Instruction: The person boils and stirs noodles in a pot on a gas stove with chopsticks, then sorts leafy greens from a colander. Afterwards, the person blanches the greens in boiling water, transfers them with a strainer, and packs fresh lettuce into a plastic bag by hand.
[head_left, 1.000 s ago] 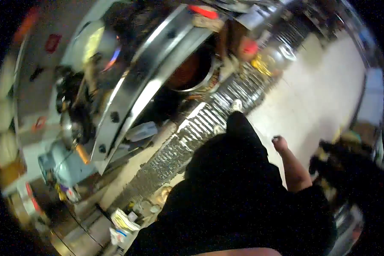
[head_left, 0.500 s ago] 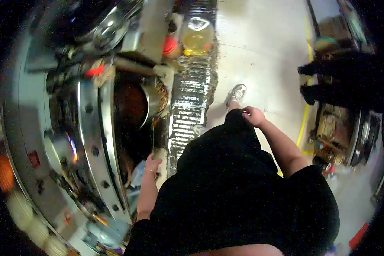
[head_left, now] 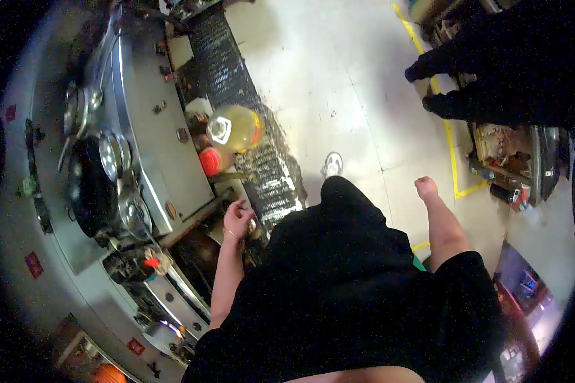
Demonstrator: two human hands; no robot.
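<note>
My left hand hangs beside the stove front, fingers apart and loosely bent, with nothing in it. Close to it stand a container with a red lid and a large clear jug of yellow liquid. Out over the pale floor is my right hand, its fingers curled into a fist with nothing visible in it. One shoe of mine shows ahead on the floor.
Left, a steel cooking counter bears a dark wok and metal bowls. A floor grate runs alongside. At right are yellow floor tape, a loaded low shelf and dark shapes like another person's legs.
I have moved forward along the counter; the jug and red lid are nearer. My right hand has swung away from my clothing. My left hand has risen a little in view.
</note>
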